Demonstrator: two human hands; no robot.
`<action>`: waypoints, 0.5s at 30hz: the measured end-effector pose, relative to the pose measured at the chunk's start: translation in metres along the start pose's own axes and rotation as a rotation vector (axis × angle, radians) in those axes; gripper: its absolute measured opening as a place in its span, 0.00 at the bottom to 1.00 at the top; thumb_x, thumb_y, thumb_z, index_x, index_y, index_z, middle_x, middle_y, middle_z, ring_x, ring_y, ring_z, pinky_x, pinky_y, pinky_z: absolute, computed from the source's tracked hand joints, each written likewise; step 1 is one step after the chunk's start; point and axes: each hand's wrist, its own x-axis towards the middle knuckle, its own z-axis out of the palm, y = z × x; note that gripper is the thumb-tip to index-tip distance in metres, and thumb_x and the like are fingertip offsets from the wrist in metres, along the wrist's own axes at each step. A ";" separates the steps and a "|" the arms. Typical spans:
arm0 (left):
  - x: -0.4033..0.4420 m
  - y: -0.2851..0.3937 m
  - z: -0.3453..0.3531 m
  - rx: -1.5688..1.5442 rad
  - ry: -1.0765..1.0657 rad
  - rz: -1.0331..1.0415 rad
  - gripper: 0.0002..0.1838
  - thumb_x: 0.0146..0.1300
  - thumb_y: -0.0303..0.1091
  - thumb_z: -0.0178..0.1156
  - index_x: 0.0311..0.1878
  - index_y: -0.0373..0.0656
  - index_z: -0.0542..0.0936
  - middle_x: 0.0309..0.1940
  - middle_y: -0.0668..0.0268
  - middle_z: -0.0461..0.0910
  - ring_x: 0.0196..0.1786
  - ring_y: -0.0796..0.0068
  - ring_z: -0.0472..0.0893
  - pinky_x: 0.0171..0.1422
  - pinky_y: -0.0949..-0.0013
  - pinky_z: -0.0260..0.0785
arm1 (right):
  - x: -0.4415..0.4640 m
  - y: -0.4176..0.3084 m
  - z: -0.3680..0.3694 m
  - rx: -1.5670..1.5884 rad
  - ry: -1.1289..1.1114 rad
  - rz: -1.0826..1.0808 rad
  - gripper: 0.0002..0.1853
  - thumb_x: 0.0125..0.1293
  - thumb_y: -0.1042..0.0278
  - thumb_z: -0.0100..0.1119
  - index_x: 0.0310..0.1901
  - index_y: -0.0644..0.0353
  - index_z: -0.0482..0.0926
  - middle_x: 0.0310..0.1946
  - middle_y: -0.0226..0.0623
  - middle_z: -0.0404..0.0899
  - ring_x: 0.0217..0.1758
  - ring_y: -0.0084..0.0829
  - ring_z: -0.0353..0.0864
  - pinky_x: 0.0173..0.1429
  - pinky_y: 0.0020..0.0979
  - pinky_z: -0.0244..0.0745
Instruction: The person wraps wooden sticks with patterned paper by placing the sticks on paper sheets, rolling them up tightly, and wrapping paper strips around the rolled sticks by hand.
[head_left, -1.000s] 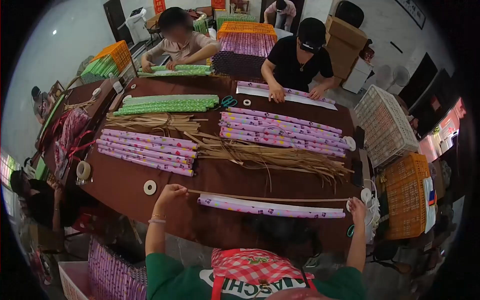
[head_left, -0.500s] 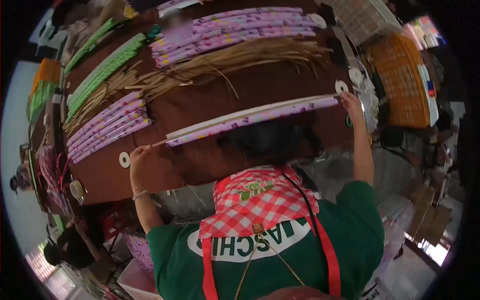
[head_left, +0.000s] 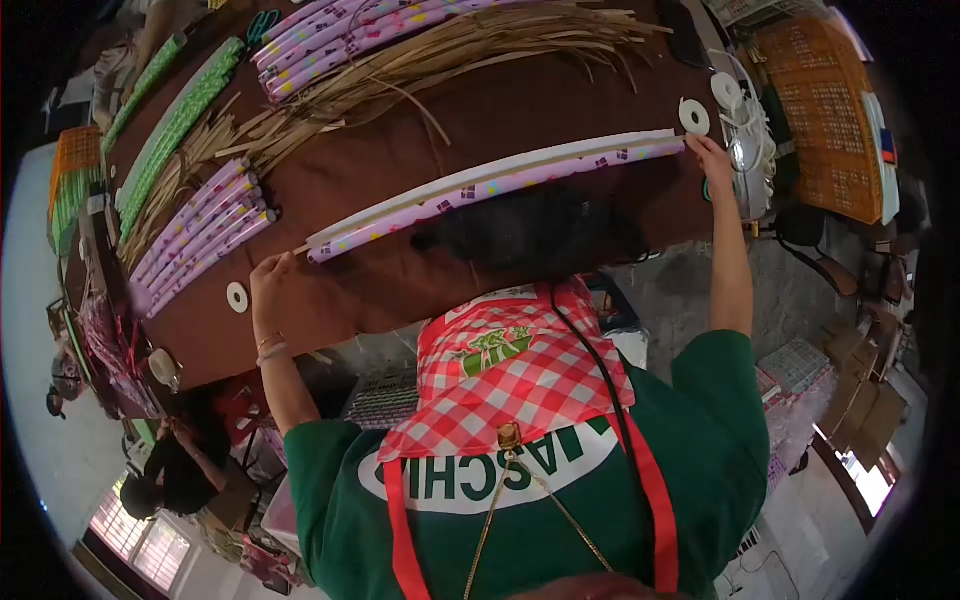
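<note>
My left hand (head_left: 272, 276) is closed in a pinch on one end of a thin tan strip (head_left: 301, 249). My right hand (head_left: 707, 155) pinches at the strip's far right end. Between the hands the strip runs along a long, narrow piece of purple-pink patterned paper (head_left: 430, 207), which has a white band along its far side. The paper lies on the brown-covered table (head_left: 330, 305). A white tape roll (head_left: 237, 297) lies left of my left hand, and another tape roll (head_left: 693, 117) is just beyond my right hand.
Purple patterned rolls (head_left: 205, 235) lie at left, with green rolls (head_left: 180, 130) beyond them. Loose tan strips (head_left: 440, 70) stretch across the far side, near more purple rolls (head_left: 330, 45). An orange crate (head_left: 815, 115) stands at right. A person (head_left: 185, 470) is at lower left.
The view has shifted, so the table things sit higher in it. My left hand is closer to the paper's left end. Both hands keep their pinch.
</note>
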 end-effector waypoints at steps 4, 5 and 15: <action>0.005 0.005 0.008 -0.028 0.020 -0.051 0.14 0.57 0.41 0.61 0.35 0.39 0.82 0.23 0.75 0.75 0.26 0.89 0.67 0.30 0.80 0.55 | 0.012 0.009 0.004 -0.014 0.018 -0.010 0.20 0.55 0.58 0.65 0.45 0.62 0.79 0.42 0.29 0.78 0.45 0.20 0.73 0.52 0.21 0.64; 0.007 0.003 0.010 -0.026 0.017 -0.057 0.14 0.57 0.41 0.61 0.35 0.39 0.82 0.23 0.75 0.75 0.26 0.89 0.67 0.30 0.80 0.55 | 0.018 0.012 0.003 -0.013 0.016 0.002 0.20 0.55 0.58 0.65 0.45 0.62 0.79 0.42 0.29 0.79 0.45 0.21 0.74 0.53 0.21 0.64; 0.017 -0.002 0.016 -0.037 -0.108 -0.006 0.15 0.59 0.42 0.60 0.38 0.38 0.81 0.25 0.75 0.75 0.27 0.87 0.69 0.30 0.79 0.58 | 0.035 0.029 -0.001 0.015 0.014 0.040 0.19 0.54 0.58 0.66 0.46 0.59 0.80 0.43 0.30 0.78 0.47 0.23 0.73 0.54 0.22 0.62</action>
